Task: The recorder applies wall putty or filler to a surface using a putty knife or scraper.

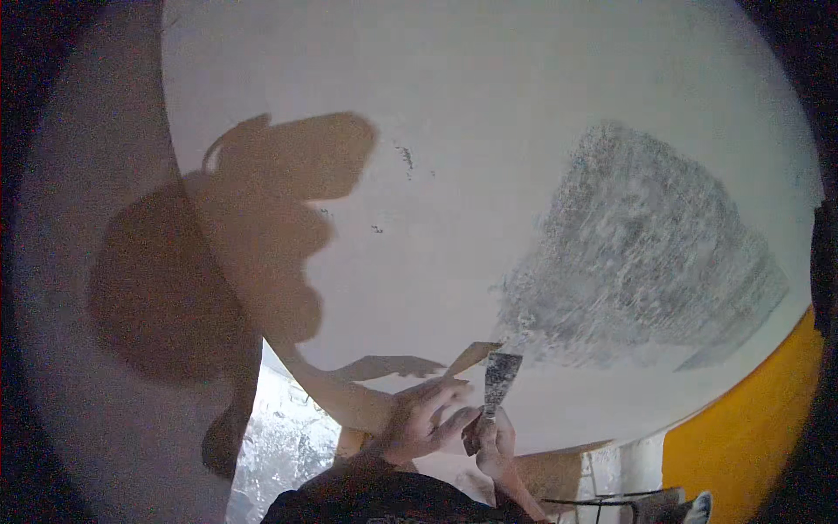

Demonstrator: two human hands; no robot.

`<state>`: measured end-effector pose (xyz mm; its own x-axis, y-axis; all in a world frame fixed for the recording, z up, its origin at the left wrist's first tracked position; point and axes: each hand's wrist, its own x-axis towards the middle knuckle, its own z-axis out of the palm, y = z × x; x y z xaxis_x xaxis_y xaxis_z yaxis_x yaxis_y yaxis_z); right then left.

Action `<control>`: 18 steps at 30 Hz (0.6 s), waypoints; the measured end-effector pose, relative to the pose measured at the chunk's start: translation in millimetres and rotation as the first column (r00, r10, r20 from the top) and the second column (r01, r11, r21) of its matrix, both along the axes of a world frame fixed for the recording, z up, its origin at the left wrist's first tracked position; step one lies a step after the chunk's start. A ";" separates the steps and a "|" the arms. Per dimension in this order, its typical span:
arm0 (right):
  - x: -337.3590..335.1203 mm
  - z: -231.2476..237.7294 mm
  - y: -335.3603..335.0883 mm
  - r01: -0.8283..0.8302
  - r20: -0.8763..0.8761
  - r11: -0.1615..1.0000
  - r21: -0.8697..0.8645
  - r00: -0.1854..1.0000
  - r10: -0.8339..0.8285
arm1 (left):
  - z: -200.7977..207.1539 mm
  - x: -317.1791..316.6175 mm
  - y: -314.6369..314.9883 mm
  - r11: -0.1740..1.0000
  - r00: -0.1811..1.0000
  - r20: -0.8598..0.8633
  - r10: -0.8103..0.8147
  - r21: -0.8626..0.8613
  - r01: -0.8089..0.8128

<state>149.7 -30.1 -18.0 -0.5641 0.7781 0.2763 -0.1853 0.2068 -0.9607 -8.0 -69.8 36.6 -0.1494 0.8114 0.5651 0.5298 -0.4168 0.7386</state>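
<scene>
Observing from the room: the right hand [496, 447] is holding a flat scraper [500, 381] upright, near and just right of the middle, its flared blade [503, 368] pointing away from the wearer and showing in front of a white surface [454, 279]. Right fingers are closing around the handle end, clamped on it and covering most of it. The left hand [423, 428] is hovering just left of the scraper, its fingers parted, a gap showing between the upper ones and the lowest. A small dark piece [471, 438] is sitting between the two hands; I am not able to tell whether it belongs to the handle or whether a left fingertip is touching it. Farther right, a rough grey patch [646, 244] is spreading over the white; on the left, a large brown shadow [284, 166] is falling across it. A bright opening [284, 445] is showing near left, a yellow panel [742, 437] near right. Handling, by judgement: the scraper is probably being light, its blade thin and slightly springy, its handle stiff, nothing fragile; grey smears on the blade may be making it slippery, so the handle is offering the sounder hold, fingers staying off the edge.
</scene>
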 end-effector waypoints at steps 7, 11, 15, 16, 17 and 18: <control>16.0 6.8 -1.9 0.024 -0.029 0.993 -0.116 0.999 -0.028 | 13.0 44.0 25.9 0.998 0.910 0.412 0.042 -0.066 -0.016; 20.1 5.9 3.5 -0.033 -0.033 0.998 -0.052 0.999 0.032 | 19.0 51.6 26.0 0.973 0.874 0.472 0.118 -0.231 -0.007; 18.8 0.6 8.3 -0.072 -0.065 0.986 -0.151 0.996 0.063 | 16.1 58.2 32.9 0.968 0.864 0.465 0.193 -0.232 -0.091; 17.7 -0.2 8.3 -0.172 -0.155 0.947 -0.273 0.979 0.133 | 15.1 59.9 33.9 0.974 0.834 0.511 0.208 -0.184 -0.130; 16.5 -0.7 8.3 -0.176 -0.172 0.951 -0.256 0.976 0.134 | 14.3 60.4 33.8 0.977 0.801 0.564 0.201 -0.173 -0.124; 14.6 -0.5 8.0 -0.213 -0.216 0.934 -0.288 0.964 0.153 | 14.3 60.4 33.5 0.973 0.801 0.551 0.232 -0.146 -0.181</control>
<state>164.3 -22.2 -18.5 -0.6660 0.7296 0.1557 -0.3743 -0.1462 -0.9157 52.4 -36.3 50.9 -0.5888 0.7640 0.2636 0.0790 -0.2702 0.9596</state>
